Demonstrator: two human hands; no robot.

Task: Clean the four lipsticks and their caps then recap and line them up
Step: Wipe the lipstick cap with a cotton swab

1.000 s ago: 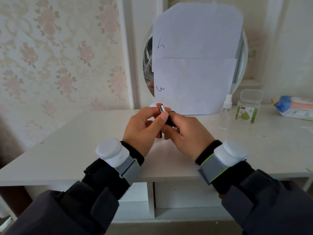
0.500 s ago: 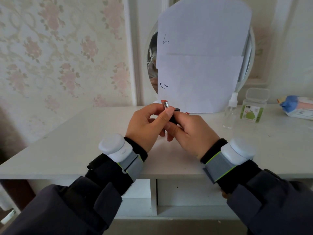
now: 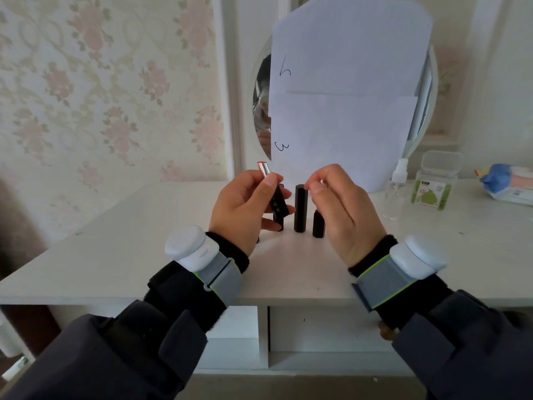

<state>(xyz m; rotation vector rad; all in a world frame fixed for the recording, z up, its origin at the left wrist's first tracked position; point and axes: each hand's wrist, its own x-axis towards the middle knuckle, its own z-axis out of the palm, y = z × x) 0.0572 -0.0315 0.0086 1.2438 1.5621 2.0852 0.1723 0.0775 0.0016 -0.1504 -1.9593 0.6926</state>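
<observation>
My left hand (image 3: 245, 209) grips an uncapped lipstick (image 3: 272, 192), black body with a silver tube and a red tip pointing up and left. My right hand (image 3: 340, 209) is beside it, apart, thumb and forefinger pinching a small white thing (image 3: 320, 182), likely a cotton swab. On the white table (image 3: 144, 255) behind the hands stand black pieces: a tall capped lipstick (image 3: 300, 207), a shorter black piece (image 3: 318, 223) partly behind my right hand, and another black piece (image 3: 279, 225) mostly hidden behind my left hand.
A round mirror (image 3: 261, 111) covered by white paper sheets (image 3: 346, 90) stands at the back. To the right are a clear spray bottle (image 3: 395, 192), a plastic swab box (image 3: 435, 183) and a wipes packet (image 3: 507, 184). Drawers sit under the table's front edge.
My hands have come apart. The right hand drew away to the right from the lipstick, which stays in the left hand. The standing black pieces behind them are now uncovered.
</observation>
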